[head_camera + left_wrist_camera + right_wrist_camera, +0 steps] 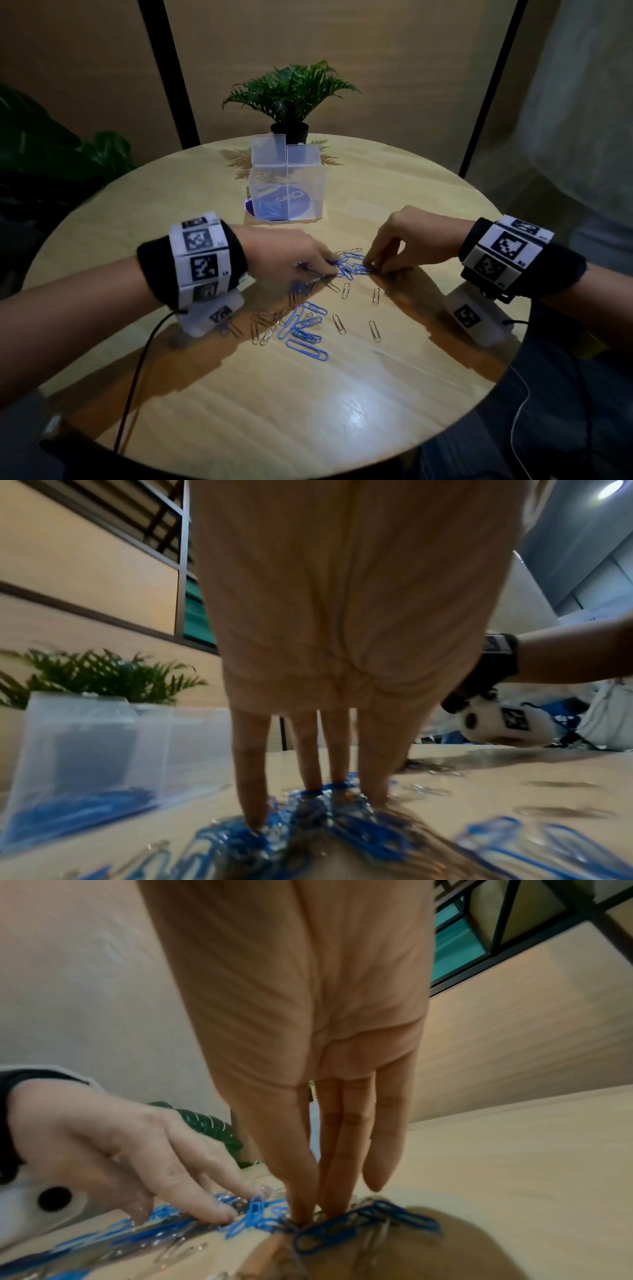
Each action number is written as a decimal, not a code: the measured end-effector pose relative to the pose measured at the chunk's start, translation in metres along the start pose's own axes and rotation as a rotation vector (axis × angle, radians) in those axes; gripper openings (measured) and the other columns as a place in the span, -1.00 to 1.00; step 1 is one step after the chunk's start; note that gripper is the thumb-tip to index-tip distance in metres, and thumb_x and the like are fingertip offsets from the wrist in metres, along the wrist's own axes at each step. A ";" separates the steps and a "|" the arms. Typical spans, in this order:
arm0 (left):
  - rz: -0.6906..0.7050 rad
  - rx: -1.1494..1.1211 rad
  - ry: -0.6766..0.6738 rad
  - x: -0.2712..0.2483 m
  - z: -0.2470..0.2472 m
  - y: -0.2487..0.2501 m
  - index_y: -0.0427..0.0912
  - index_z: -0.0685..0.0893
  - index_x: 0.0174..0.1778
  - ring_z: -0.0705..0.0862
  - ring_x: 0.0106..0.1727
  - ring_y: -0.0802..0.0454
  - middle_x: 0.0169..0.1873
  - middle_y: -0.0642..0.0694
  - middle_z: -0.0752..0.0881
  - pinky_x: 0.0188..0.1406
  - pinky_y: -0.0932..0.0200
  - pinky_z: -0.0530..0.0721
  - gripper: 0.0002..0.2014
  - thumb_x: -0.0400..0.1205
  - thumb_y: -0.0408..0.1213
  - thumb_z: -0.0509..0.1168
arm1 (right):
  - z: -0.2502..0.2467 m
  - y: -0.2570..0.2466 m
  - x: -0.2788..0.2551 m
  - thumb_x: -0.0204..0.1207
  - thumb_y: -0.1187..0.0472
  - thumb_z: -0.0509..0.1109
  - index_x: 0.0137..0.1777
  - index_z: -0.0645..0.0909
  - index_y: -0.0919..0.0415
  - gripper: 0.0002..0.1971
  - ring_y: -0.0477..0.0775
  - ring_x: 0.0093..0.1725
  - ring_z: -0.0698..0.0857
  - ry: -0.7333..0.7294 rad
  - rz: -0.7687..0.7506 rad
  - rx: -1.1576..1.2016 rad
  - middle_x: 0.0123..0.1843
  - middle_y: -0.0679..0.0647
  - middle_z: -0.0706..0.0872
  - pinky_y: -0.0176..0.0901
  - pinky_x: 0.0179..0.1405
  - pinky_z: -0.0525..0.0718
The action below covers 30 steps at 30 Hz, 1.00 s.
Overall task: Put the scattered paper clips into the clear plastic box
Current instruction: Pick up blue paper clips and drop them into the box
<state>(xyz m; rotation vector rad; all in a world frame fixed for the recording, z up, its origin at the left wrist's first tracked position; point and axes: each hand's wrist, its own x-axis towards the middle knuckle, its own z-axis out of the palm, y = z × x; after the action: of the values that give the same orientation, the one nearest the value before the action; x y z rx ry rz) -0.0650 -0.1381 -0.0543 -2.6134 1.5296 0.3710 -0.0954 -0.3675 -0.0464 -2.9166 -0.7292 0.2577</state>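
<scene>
Blue and silver paper clips lie scattered on the round wooden table (308, 411). One heap (349, 269) sits between my hands, and a looser group (305, 325) lies nearer to me. My left hand (325, 267) reaches in from the left; its spread fingertips (253, 823) and thumb pinch into the heap (325, 813). My right hand (371, 265) pinches blue clips (369, 1221) between bunched fingers (329, 1191) and thumb. Behind the heap stands the clear plastic box (286, 192) with its lid flaps raised and blue clips inside, also at the left of the left wrist view (95, 750).
A potted fern (289, 99) stands behind the box at the table's far edge. A dark cable (137, 370) runs from my left wrist across the near left of the table. Single silver clips (375, 330) lie to the right of the loose group.
</scene>
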 end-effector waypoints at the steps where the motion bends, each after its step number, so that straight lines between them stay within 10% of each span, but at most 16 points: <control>1: 0.007 0.035 -0.042 -0.001 0.006 0.003 -0.05 0.42 0.53 0.41 0.54 0.00 0.60 -0.02 0.33 0.41 0.31 0.40 -0.54 0.69 -0.39 0.13 | 0.000 0.000 -0.001 0.43 0.19 0.51 0.13 0.78 0.00 -0.74 -0.11 -0.09 0.76 0.013 -0.001 0.006 -0.03 -0.06 0.84 -0.17 0.05 0.70; 5: -0.018 0.032 -0.032 -0.008 0.005 0.001 0.03 0.47 0.50 0.38 0.56 0.06 0.59 0.03 0.34 0.44 0.28 0.37 -0.55 0.69 -0.37 0.15 | 0.005 -0.004 0.000 0.42 0.10 0.53 0.03 0.81 0.04 -0.81 -0.10 -0.15 0.74 0.104 0.025 0.036 -0.08 -0.03 0.85 -0.20 -0.03 0.70; 11: -0.080 -0.050 0.277 0.007 -0.004 0.010 -0.07 0.72 0.23 0.67 0.10 0.00 0.06 -0.07 0.74 -0.03 0.26 0.49 -0.70 0.57 -0.20 0.39 | 0.014 -0.020 0.012 0.37 0.05 0.53 -0.08 0.77 0.02 -0.84 0.04 -0.16 0.69 0.086 0.100 -0.049 -0.20 -0.05 0.75 -0.13 -0.16 0.67; 20: -0.050 -0.129 0.236 0.031 0.003 0.038 -0.17 0.81 -0.25 0.66 -0.23 0.01 -0.27 -0.12 0.79 -0.13 0.05 0.65 -0.86 0.43 -0.17 0.52 | 0.013 -0.013 -0.003 0.32 0.11 0.57 -0.12 0.76 0.06 -0.85 -0.05 -0.18 0.67 -0.005 0.117 0.054 -0.22 -0.07 0.74 -0.16 -0.13 0.65; 27: -0.076 -0.115 0.204 0.030 0.004 0.038 -0.24 0.76 -0.19 0.64 -0.27 0.05 -0.24 -0.11 0.80 -0.31 0.30 0.51 -0.87 0.50 -0.24 0.46 | 0.009 -0.009 -0.001 0.37 0.18 0.54 -0.01 0.76 0.07 -0.81 -0.05 -0.19 0.69 0.029 0.023 0.072 -0.17 -0.03 0.80 -0.22 -0.14 0.61; 30: -0.131 -0.325 0.220 0.026 0.001 0.024 -0.25 0.77 -0.03 0.71 -0.27 0.04 -0.25 -0.14 0.81 -0.34 0.42 0.51 -0.85 0.50 -0.33 0.46 | -0.006 0.009 -0.006 0.55 0.22 0.38 -0.02 0.74 0.09 -0.89 -0.06 -0.17 0.62 0.023 0.098 0.442 -0.10 -0.01 0.74 -0.16 -0.11 0.60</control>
<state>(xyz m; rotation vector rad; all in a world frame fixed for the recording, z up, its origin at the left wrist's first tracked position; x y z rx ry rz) -0.0740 -0.1718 -0.0605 -3.0796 1.4512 0.3565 -0.0952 -0.3786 -0.0413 -2.5302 -0.4552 0.3442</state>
